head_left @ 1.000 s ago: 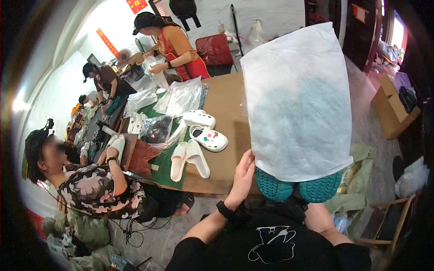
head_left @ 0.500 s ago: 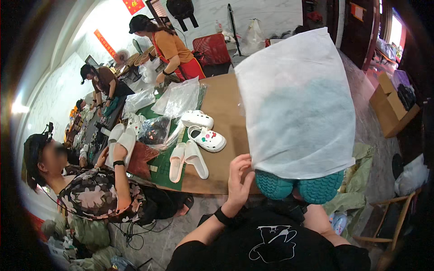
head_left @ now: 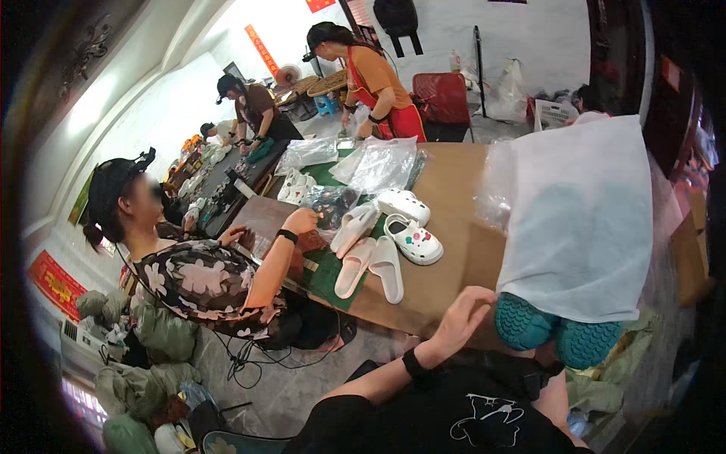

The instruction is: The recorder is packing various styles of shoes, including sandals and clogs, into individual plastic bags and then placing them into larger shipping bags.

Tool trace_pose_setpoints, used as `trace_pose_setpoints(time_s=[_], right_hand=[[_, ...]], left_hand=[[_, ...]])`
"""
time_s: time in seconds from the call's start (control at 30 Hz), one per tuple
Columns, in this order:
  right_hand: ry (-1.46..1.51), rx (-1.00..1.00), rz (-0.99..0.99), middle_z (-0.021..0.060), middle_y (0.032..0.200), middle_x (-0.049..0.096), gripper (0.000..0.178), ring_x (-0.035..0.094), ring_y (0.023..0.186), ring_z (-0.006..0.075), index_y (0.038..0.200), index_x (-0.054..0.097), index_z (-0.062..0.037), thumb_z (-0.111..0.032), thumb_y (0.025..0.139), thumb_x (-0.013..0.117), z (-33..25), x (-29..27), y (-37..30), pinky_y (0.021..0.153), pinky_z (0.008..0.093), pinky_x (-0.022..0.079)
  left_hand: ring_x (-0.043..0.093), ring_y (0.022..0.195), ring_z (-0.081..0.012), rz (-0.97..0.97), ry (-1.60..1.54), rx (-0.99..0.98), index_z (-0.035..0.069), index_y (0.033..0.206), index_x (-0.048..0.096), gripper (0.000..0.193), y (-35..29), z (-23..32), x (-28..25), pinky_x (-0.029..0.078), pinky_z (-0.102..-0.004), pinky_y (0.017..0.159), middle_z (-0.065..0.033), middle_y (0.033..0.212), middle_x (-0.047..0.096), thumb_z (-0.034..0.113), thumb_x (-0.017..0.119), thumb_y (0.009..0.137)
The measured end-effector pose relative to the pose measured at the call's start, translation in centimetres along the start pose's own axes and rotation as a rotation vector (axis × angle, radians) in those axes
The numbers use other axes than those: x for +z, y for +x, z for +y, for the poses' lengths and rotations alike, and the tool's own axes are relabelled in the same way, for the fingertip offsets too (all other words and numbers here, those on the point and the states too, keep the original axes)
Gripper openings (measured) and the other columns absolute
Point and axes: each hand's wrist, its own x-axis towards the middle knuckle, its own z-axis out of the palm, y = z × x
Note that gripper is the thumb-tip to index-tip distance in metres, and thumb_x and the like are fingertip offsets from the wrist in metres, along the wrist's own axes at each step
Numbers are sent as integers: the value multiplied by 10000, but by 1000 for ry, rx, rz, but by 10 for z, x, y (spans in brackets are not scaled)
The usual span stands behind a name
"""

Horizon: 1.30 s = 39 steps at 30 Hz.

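A pair of teal shoes with ridged soles sticks out of the near end of a white cloth-like bag. The bag covers their other end, where teal shows faintly through. My left hand is beside the bag's lower left corner, fingers stretched out and holding nothing; whether a fingertip touches the bag is unclear. My right forearm rises behind the shoes. A bit of skin shows between the soles; my right hand seems to hold the pair up from beneath, its fingers hidden.
On the brown-topped table lie white clogs, pale slides and clear plastic bags. A co-worker in a floral top sits at the left; others work farther back. Cables and green sacks lie on the floor.
My view has swung left, so everything sits farther right. The co-worker at the left has set the lifted slides down on the table. My left hand stays by the bag's corner.
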Motion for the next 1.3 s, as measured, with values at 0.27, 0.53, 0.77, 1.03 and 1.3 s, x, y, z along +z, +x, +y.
trace_pose_setpoints(time_s=[0.27,0.53,0.77,1.03,1.3], right_hand=[[-105,-33,-48,113,1311,470,499,468,1168,247,1346,384,-52,-372,963,388,15,-1,-6,1000,390,385],[-224,-86,-47,112,1311,470,496,467,1167,246,1346,385,-51,-366,963,394,26,-28,-54,1003,386,382],[-272,-223,68,112,1312,469,494,466,1167,245,1346,385,-51,-361,962,398,33,-15,-38,1005,383,379],[-267,-402,361,111,1313,469,491,466,1167,244,1345,385,-50,-356,962,403,-8,88,53,1007,380,376],[-228,-509,563,110,1314,468,488,465,1166,243,1345,386,-49,-351,961,409,-50,129,114,1009,376,373]], left_hand=[[511,952,-290,-30,444,329,41,1002,563,266,22,20,14,427,-358,844,-117,1022,505,112,669,769],[537,832,-220,-135,63,202,27,1045,500,248,-6,3,22,437,-285,746,-112,936,529,57,624,832],[569,865,-294,-71,246,315,18,1115,489,380,-31,-38,30,487,-336,729,-159,988,534,0,651,772],[583,940,-337,-94,264,486,13,1235,445,665,-11,-8,16,499,-404,785,-208,1070,584,434,689,782],[510,571,-258,-214,482,525,45,1141,577,578,18,40,28,419,-359,502,-86,665,485,51,709,577]])
